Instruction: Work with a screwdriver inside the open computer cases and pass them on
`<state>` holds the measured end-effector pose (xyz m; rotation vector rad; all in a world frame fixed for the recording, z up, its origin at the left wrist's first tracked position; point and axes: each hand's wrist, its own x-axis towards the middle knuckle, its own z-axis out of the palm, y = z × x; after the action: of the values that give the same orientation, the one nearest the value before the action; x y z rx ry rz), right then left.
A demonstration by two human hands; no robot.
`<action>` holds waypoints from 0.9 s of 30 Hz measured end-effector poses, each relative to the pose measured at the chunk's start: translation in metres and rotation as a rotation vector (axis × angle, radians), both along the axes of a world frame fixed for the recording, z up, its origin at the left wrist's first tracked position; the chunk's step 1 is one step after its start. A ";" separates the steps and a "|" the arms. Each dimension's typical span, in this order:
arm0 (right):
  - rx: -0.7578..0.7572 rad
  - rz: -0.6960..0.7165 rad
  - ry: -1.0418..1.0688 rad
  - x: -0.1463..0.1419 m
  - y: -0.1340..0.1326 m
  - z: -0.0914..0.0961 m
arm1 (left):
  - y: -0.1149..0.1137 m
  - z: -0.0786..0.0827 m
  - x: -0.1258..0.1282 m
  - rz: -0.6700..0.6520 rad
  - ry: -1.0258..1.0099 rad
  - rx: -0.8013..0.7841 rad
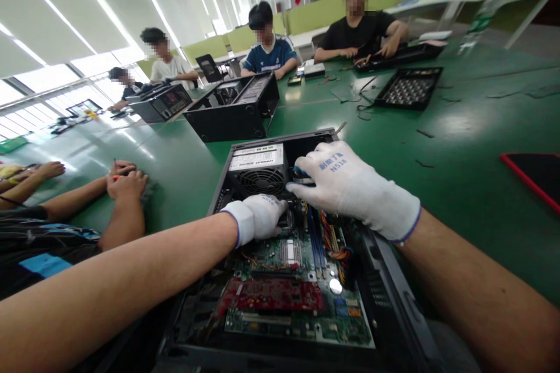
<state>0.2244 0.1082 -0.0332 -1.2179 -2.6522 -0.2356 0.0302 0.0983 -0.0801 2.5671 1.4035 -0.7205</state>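
Observation:
An open black computer case [394,280] lies in front of me on the green table. Inside are a green motherboard [301,315], a red expansion card [271,294], a power supply [258,158] with a round fan [261,180], and coloured cables [335,242]. My left hand [258,217], in a white glove, is curled inside the case just below the fan; what it grips is hidden. My right hand [350,183], also gloved, rests over the case's right side, its fingers closed on a dark part [301,175] beside the fan.
Another open black case [231,111] stands further back, with more machines [161,102] to its left. A black tray [409,87] and loose cables [363,99] lie at the right. Several people sit around the table; a neighbour's hands [125,180] rest at my left. A red-edged object [534,178] lies far right.

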 end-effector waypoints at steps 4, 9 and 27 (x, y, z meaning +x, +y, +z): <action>-0.023 -0.002 -0.014 -0.001 -0.001 0.002 | -0.001 0.003 0.002 0.009 0.021 0.001; -0.019 -0.008 -0.026 -0.002 -0.002 0.002 | -0.001 0.004 0.003 0.032 0.065 -0.017; -0.052 -0.011 -0.049 -0.003 -0.002 0.003 | 0.000 -0.004 0.009 0.053 0.054 0.099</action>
<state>0.2214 0.1065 -0.0298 -1.2577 -2.7102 -0.2018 0.0396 0.0979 -0.0840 2.5906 1.5550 -0.7359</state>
